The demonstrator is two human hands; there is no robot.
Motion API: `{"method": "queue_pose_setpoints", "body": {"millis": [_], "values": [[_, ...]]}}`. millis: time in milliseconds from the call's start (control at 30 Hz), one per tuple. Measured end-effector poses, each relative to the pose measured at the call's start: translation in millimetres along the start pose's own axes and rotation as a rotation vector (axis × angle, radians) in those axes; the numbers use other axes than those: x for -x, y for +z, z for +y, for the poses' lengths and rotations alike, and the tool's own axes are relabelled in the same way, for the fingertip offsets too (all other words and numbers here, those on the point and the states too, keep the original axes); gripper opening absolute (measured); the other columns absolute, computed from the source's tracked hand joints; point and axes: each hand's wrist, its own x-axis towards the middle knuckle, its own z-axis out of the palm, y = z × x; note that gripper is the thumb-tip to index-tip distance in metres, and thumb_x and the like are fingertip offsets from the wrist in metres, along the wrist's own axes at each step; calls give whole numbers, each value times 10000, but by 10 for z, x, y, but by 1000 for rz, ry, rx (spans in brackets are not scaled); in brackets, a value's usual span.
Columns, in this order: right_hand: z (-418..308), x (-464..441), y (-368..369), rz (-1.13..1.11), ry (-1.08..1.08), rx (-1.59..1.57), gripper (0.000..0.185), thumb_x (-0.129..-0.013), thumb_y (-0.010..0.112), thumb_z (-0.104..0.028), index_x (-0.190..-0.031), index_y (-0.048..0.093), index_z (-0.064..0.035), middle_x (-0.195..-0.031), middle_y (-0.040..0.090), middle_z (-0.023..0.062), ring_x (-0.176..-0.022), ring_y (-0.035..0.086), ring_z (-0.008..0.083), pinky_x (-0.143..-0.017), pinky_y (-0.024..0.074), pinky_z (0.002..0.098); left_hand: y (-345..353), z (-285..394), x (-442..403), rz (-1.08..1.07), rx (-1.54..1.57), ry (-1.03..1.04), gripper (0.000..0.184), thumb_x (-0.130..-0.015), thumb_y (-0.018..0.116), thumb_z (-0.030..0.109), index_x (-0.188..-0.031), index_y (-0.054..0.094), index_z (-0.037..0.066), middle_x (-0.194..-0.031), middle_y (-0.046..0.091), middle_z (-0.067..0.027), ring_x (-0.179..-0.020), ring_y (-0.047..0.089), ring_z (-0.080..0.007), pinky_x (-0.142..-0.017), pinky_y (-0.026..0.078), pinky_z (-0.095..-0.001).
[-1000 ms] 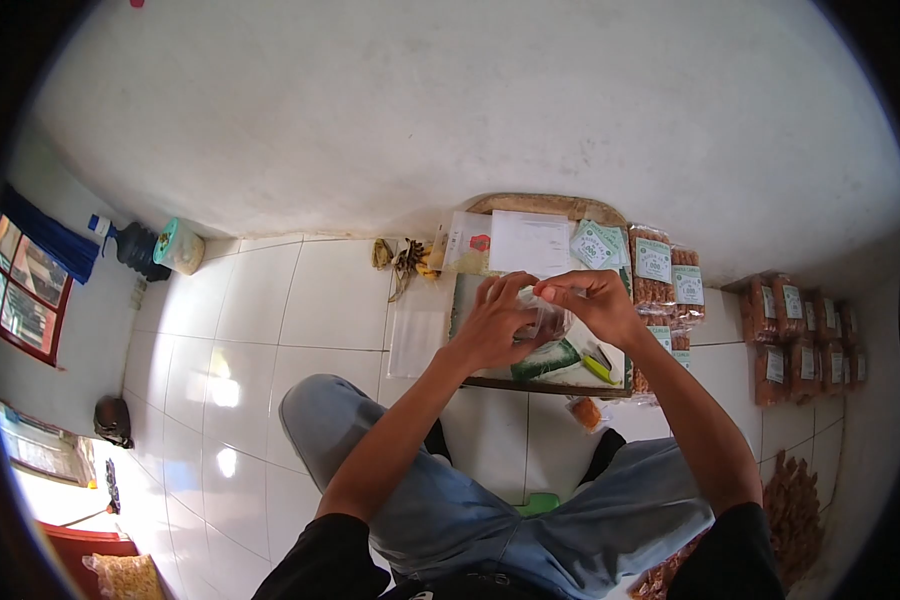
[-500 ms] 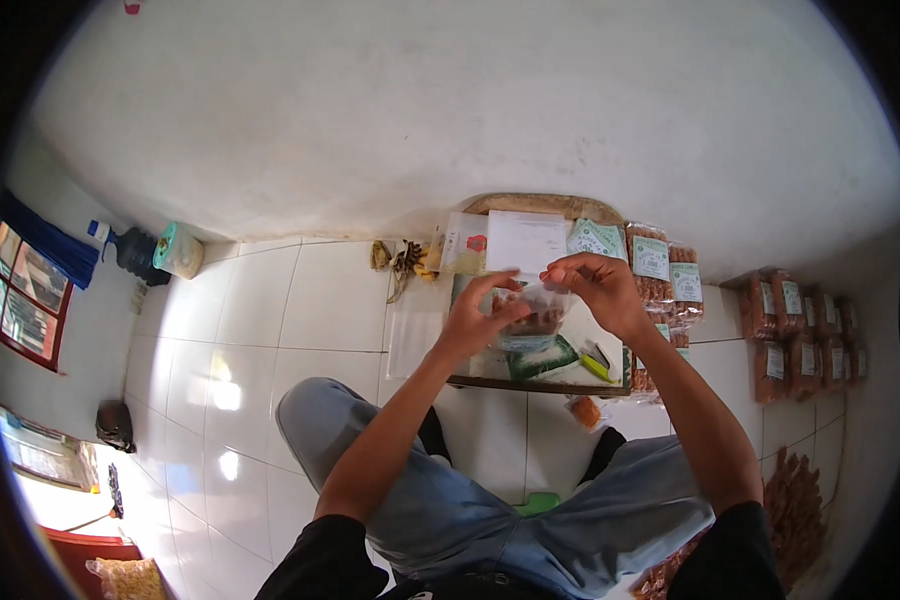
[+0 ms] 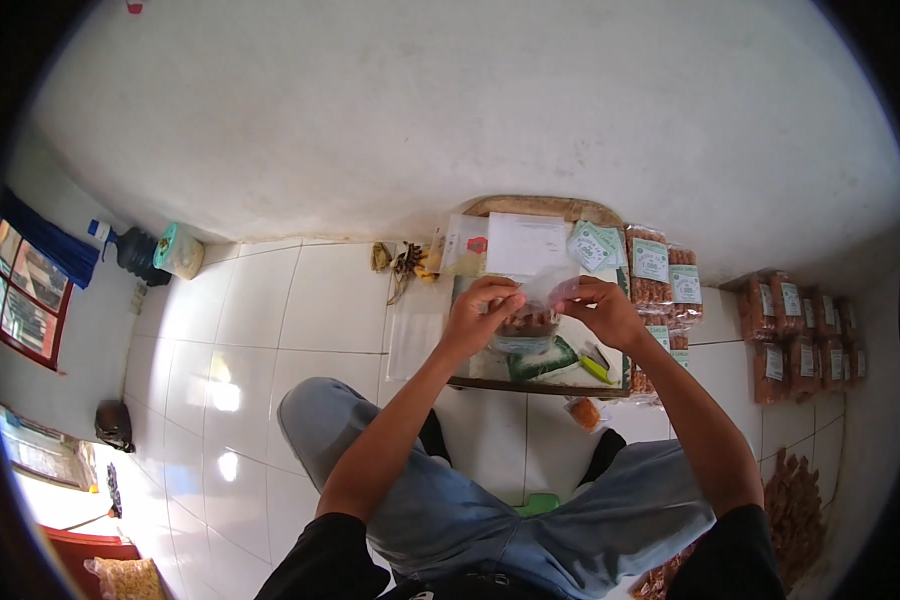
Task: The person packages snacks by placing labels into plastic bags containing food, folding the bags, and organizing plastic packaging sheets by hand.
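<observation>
the grip is pinched on film at both sides: left hand (image 3: 484, 312) and right hand (image 3: 600, 306) hold the top of a clear bag (image 3: 530, 324) with brown pieces inside, over the table (image 3: 540, 388); whether it rests there i cannot tell. beyond lie white paper (image 3: 525, 243), green labels (image 3: 594, 246) and, rightward, labelled packs (image 3: 650, 268).

Left fingers (image 3: 495, 286), right fingers (image 3: 590, 289) apparently pinched
</observation>
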Motion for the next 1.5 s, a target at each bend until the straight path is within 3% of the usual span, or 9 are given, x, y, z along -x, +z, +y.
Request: {"method": "queue_pose_setpoints", "body": {"millis": [167,300,367,633,833,1067,1267,1333,1500], "values": [[125,-15,92,84,68,-156,192,-895,665,-146,-1023,700,-8,-1014,693,71,-922,625,140,-839,486,281,-6,-18,-25,45,-59,13,200,-879,698,147,-1017,705,3,-1132,634,-84,-894,595,-99,-757,479,-232],[135,-9,185,143,67,-389,236,-928,642,-199,-1051,682,-2,-966,691,40,-918,606,108,-843,477,269,41,-22,-1,119,33,-6,196,-874,709,179,-997,708,27,-1091,656,-61,-803,587,-83,-715,484,-233],[121,-12,200,163,82,-470,247,-938,631,-217,-1048,671,0,-980,693,57,-911,611,117,-859,465,285,39,36,15,93,121,-63,223,-891,689,162,-1030,700,-12,-1155,636,-80,-936,606,-107,-766,500,-234],[306,-68,218,96,133,-693,238,-952,607,-230,-1063,630,-20,-961,646,8,-929,566,90,-861,426,265,72,45,50,68,53,-26,241,-899,681,179,-1060,698,1,-1118,656,-76,-928,608,-107,-786,495,-235],[-172,-22,170,162,-52,-476,260,-962,593,-250,-1052,628,-8,-942,649,22,-1002,579,113,-900,434,286,87,44,56,71,44,-34,238,-891,690,181,-1052,698,5,-1061,671,-74,-841,601,-92,-738,478,-230],[-168,-104,27,90,18,-499,283,-969,580,-279,-987,662,-9,-879,667,30,-978,593,111,-892,442,280,125,81,50,8,13,15,211,-884,693,157,-1010,698,-12,-1060,663,-64,-754,573,-82,-688,463,-229],[-2,-15,15,57,-110,-437,298,-932,634,-273,-1023,675,9,-996,676,78,-1022,593,139,-930,439,321,84,-1,68,47,24,-39,211,-903,676,173,-1037,699,12,-1041,668,-77,-861,617,-107,-733,500,-255],[27,15,6,36,-45,-193,287,-920,651,-243,-1057,677,7,-1030,672,78,-1008,592,132,-937,436,304,72,-44,65,55,56,-54,216,-902,677,175,-1041,698,11,-1041,668,-75,-863,617,-109,-738,498,-258],[177,38,94,73,48,-390,246,-931,638,-205,-1068,681,-6,-1015,677,45,-985,584,110,-912,443,277,74,3,68,47,81,-94,221,-904,675,177,-1043,696,6,-1031,668,-71,-866,614,-110,-741,491,-259]]}}
